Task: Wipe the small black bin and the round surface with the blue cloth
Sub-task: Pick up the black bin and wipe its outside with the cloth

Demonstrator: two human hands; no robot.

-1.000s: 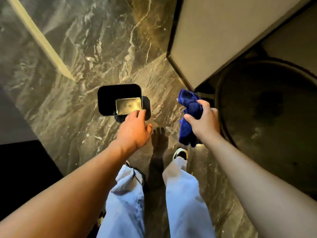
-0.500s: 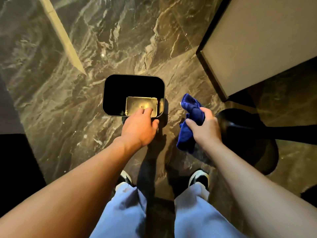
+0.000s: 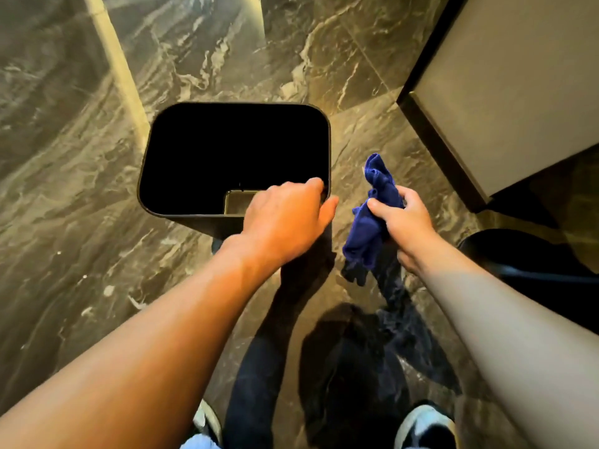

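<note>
Nearest: two shoes at the bottom edge, the right shoe (image 3: 424, 427) clearer than the left, planted on the marble floor (image 3: 64, 222). Both forearms reach forward and down, which reads as the person bending over the work.

Right hand (image 3: 405, 226): closed around the blue cloth (image 3: 369, 222). The cloth is bunched, one end poking up above the fist, the rest hanging loose below it, clear of the floor as far as I can tell. It is held just beside the bin, not touching it. Judgement: cloth kept ready while the other hand takes control of the bin.

Left hand (image 3: 285, 218): clamped on the near right corner of the small black bin (image 3: 181, 218), fingers curled over the rim into the opening, thumb outside on the wall. Judgement: this grip steadies or tilts the bin so the wall can be wiped without it sliding on the smooth marble.

The bin is open-topped and its interior is dark; only a pale patch of the bottom shows by the fingers. Whether it stands flat or is lifted slightly, I cannot tell.

Right edge, mid-distance: a dark curved shape (image 3: 534, 254), possibly part of the round surface; too little is in view to be sure.

Farther right: a pale panel with dark edging (image 3: 518, 92), a piece of furniture. Wiping not yet begun.
</note>
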